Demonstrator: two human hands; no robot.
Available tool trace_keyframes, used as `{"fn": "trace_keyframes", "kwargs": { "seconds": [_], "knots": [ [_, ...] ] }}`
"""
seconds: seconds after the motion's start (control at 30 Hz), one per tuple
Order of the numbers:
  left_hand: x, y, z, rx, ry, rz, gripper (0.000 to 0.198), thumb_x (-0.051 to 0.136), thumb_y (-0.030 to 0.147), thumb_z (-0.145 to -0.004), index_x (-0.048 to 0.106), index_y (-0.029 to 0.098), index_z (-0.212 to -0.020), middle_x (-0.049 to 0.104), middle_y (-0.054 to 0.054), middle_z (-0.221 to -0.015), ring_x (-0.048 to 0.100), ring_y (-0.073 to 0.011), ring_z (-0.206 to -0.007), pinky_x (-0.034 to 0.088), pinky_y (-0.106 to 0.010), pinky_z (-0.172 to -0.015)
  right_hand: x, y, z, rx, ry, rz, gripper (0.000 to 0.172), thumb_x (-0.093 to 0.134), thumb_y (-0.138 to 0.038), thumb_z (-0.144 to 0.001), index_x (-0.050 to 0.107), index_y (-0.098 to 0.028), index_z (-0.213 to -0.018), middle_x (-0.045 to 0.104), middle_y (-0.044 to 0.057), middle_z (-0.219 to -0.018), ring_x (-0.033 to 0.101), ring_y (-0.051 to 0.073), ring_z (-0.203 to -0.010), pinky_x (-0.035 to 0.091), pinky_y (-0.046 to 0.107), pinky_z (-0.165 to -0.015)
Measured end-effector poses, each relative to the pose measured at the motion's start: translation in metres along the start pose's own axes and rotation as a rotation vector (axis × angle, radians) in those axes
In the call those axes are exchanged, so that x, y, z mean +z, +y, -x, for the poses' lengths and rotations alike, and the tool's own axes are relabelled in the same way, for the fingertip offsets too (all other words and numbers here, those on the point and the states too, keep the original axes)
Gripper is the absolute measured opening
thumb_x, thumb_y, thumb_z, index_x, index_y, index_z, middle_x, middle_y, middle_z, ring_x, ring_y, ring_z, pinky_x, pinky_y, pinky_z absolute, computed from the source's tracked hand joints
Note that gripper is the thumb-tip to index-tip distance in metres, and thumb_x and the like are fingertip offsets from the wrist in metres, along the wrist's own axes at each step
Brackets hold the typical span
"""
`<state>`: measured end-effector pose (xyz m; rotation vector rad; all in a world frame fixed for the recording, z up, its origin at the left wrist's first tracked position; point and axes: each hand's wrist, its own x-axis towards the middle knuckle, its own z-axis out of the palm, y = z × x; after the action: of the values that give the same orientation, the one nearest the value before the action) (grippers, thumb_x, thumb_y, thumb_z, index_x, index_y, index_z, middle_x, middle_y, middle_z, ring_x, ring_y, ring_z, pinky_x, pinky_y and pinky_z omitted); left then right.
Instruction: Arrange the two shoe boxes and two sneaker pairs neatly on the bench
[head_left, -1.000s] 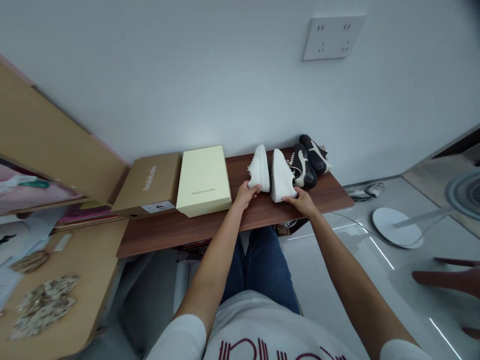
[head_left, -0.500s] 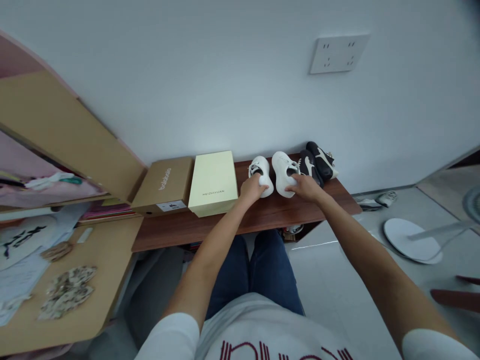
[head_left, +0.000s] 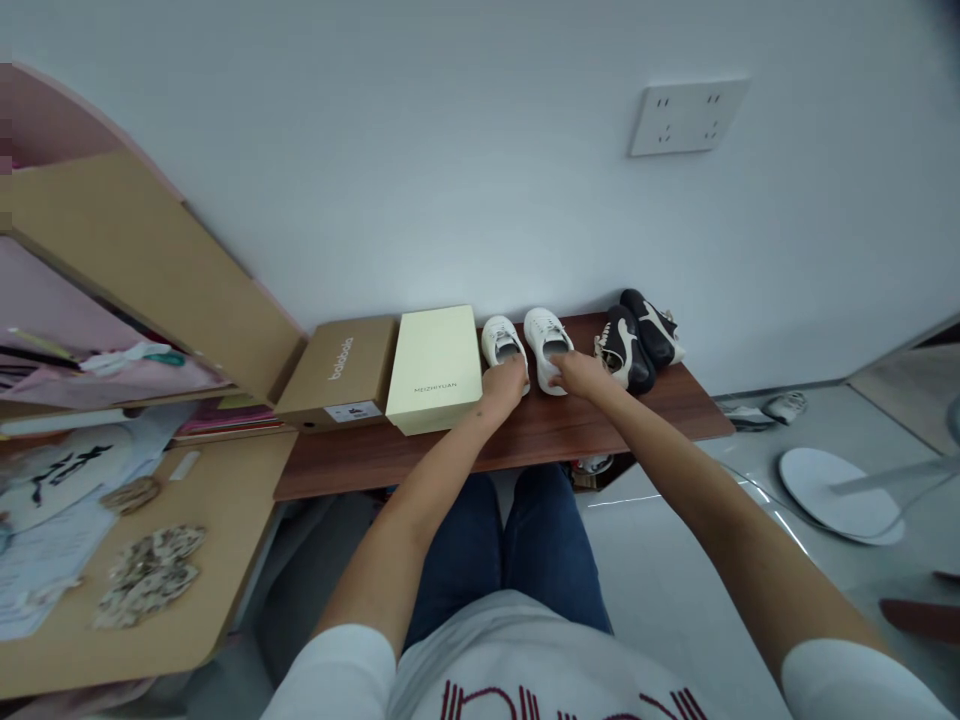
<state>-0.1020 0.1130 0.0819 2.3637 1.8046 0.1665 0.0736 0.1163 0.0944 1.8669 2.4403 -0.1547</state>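
Observation:
Two white shoes stand side by side on a dark wooden bench (head_left: pixel 337 465), toes toward the wall. My left hand (head_left: pixel 505 383) grips the heel of the left white shoe (head_left: pixel 501 335). The heel of the right white shoe (head_left: pixel 545 335) is pinched in my right hand (head_left: pixel 579 374). Just left of them lies a pale yellow shoe box (head_left: pixel 437 360), lid on. To the right, a pair of black shoes with white stripes rests on the bench, one black shoe (head_left: pixel 634 355) leaning close to the other black shoe (head_left: pixel 651 335).
A brown shoe box (head_left: pixel 349 365) sits at the bench's left end. Further left, a desk (head_left: pixel 232 510) holds papers and a patterned cloth bow (head_left: pixel 150 575). More shoes (head_left: pixel 784 407) and a round white stand base (head_left: pixel 832 490) are on the floor at right. A wall socket (head_left: pixel 688 118) is above.
Both white shoes have turned straighter and moved left, closer to the yellow box, with my hands on their heels. A gap has opened between them and the black shoes.

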Motion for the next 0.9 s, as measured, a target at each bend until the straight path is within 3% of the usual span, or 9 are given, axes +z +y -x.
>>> {"fn": "trace_keyframes", "kwargs": {
  "seconds": [0.27,0.9],
  "knots": [
    [0.007,-0.003,-0.003,-0.035,0.034,0.138,0.032,0.058,0.02,-0.096,0.058,0.014,-0.127,0.069,-0.022,-0.122,0.068,-0.0345,-0.117,0.048,-0.04,-0.096,0.006,-0.012,-0.014,-0.02,-0.022,0.022,0.027,0.065,-0.034,-0.094,0.066,-0.018,-0.115,0.072,0.018,-0.12,0.069,0.03,-0.11,0.051,0.034,-0.085],
    [0.006,-0.002,0.0,-0.015,-0.013,-0.057,0.031,0.051,0.016,-0.097,0.056,0.011,-0.128,0.071,-0.021,-0.118,0.07,-0.0338,-0.112,0.052,-0.039,-0.091,0.013,-0.02,-0.02,-0.018,-0.041,0.023,0.031,0.069,-0.031,-0.092,0.065,-0.018,-0.12,0.071,0.018,-0.123,0.067,0.029,-0.115,0.051,0.035,-0.091]
  ]
}}
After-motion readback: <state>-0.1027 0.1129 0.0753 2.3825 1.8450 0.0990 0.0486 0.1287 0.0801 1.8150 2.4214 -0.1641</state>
